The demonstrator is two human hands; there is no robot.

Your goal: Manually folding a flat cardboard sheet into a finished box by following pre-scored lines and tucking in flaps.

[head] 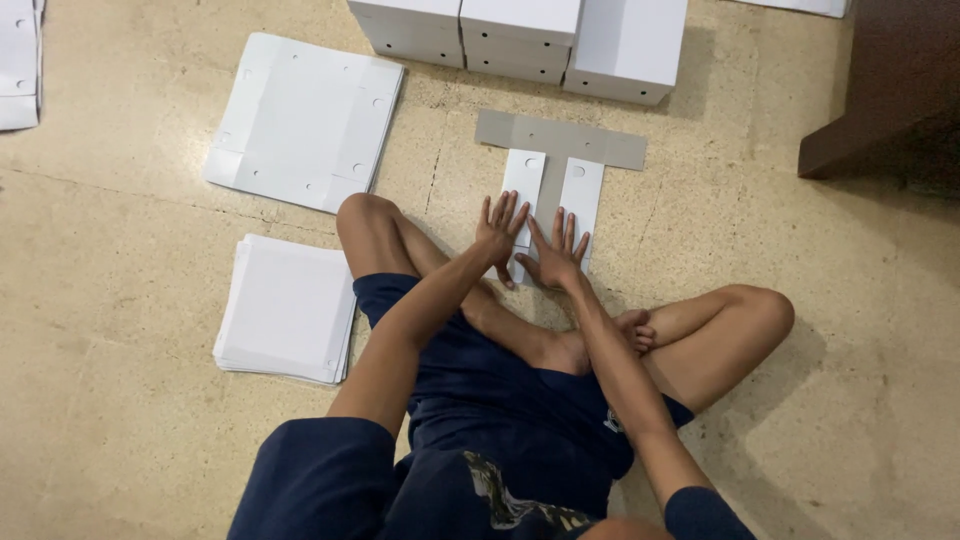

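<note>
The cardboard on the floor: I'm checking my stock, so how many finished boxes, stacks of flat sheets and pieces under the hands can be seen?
Finished white boxes: 3
Stacks of flat white sheets: 2, plus a partly cut-off stack at the left edge
Grey T-shaped piece: 1, with both hands pressing its 2 white flaps
Total: 6 fully in view

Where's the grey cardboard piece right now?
The grey cardboard piece lies flat on the floor ahead of the person, just below the white boxes, both hands pressing its folded white flaps.
</note>
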